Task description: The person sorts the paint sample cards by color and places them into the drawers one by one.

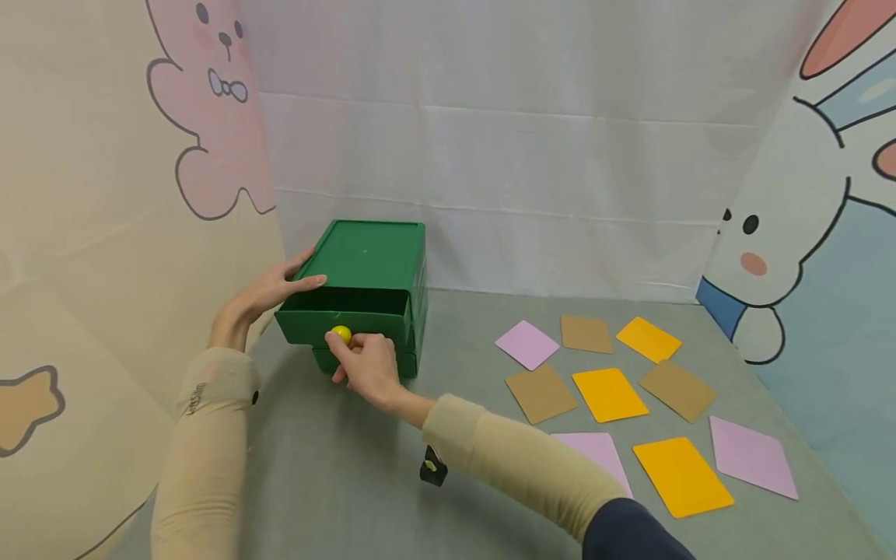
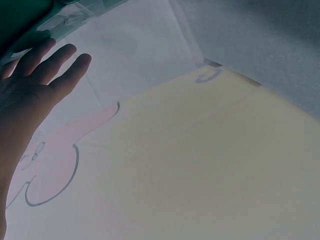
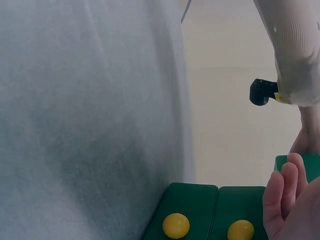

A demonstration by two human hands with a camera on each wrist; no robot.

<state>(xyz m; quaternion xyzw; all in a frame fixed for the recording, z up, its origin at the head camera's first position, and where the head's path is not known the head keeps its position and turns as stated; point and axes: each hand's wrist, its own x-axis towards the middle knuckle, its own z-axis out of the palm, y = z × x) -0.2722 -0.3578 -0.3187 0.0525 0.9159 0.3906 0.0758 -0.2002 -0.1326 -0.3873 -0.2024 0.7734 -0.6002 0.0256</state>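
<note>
A small green drawer cabinet stands on the table with its top drawer pulled partway out. On that drawer's front is a round yellow knob, pinched between the thumb and fingers of my right hand. My left hand lies against the cabinet's upper left edge, thumb over the top and fingers stretched along the side. Seen from the left wrist, those fingers are straight against the green wall. Two lower drawers with yellow knobs are closed in the right wrist view.
Several paper cards lie on the right of the table: orange, brown and lilac. A white curtain hangs behind the cabinet. Printed cloth walls with a bear and a rabbit stand at the sides.
</note>
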